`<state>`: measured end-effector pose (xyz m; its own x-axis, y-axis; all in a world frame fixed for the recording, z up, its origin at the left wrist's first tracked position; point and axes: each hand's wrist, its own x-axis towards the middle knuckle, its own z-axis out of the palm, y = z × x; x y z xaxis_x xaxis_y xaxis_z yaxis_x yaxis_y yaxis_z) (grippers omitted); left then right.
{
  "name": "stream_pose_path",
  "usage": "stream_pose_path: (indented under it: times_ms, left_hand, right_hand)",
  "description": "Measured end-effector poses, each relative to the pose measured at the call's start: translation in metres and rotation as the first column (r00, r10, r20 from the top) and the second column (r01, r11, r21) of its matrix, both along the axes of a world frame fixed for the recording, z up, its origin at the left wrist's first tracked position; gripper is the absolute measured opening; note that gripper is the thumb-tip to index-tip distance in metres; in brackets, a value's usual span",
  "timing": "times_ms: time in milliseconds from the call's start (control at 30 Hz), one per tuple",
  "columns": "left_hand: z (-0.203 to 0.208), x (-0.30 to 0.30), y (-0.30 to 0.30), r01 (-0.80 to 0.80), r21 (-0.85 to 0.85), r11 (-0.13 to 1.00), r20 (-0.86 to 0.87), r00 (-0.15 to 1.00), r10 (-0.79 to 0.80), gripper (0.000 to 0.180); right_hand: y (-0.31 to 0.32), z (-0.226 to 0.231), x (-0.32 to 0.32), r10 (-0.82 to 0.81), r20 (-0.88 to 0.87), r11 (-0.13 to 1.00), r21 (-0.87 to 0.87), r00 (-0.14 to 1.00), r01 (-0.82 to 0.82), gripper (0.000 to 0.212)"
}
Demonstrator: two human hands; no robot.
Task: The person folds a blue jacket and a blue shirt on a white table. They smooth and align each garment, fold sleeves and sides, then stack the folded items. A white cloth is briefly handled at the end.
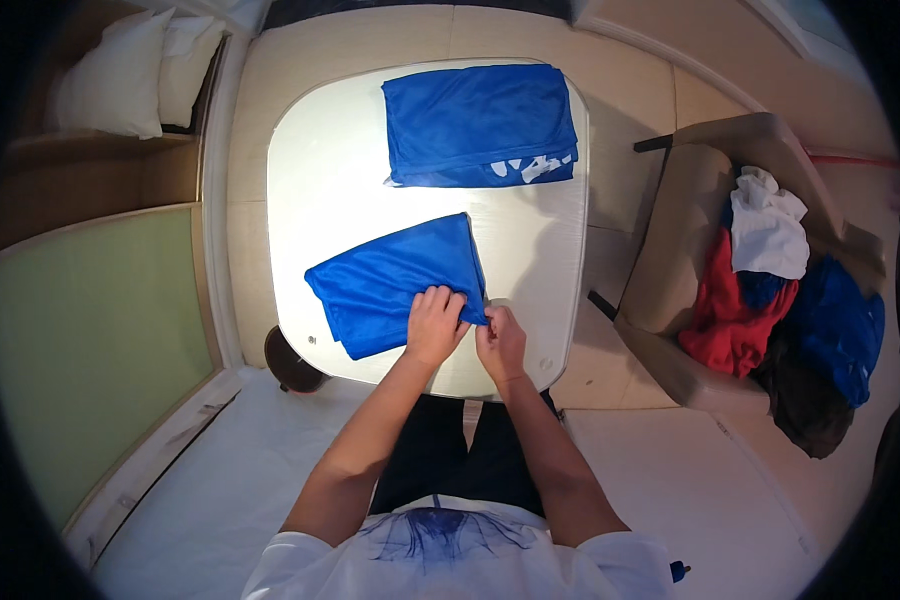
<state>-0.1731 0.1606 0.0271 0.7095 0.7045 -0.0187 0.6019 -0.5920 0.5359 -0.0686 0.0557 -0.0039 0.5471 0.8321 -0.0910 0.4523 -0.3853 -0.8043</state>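
Observation:
A blue garment (390,280), folded into a rough rectangle, lies slantwise on the near half of the white table (320,200). My left hand (437,322) rests on its near right part, fingers curled into the fabric. At the near right corner, my right hand (501,340) is closed in a pinch on the fabric's edge. Farther off on the same table is a second folded blue garment (475,120), with a white pattern showing along its near edge. The kind of garment cannot be made out in either case.
To the right, a beige armchair (675,220) holds a heap of clothes: a white garment (768,225), a red one (730,310), a blue one (840,320) and a dark one (808,405). Pale cushions (115,75) sit on a shelf at far left. A round dark stool (288,362) stands by the table's near left corner.

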Motion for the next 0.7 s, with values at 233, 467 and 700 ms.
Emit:
stream_pose_path:
  times_ms: [233,467,700]
  left_hand:
    - [0.008,-0.049,-0.002,0.030,0.044,0.999,0.040,0.999,-0.032,0.032]
    - [0.002,-0.106,-0.015,-0.037,0.130,0.991,-0.027,0.999,0.041,0.025]
    - [0.013,-0.133,-0.016,-0.209,0.269,0.940,0.027,0.977,0.209,0.025]
  right_hand:
    - [0.015,0.011,0.015,0.064,0.013,0.985,0.159,0.998,-0.065,0.013]
    - [0.030,0.013,0.007,0.033,-0.037,0.998,-0.043,0.999,-0.035,0.034]
    - [0.027,0.018,0.002,0.104,-0.058,0.948,-0.296,0.993,-0.117,0.043]
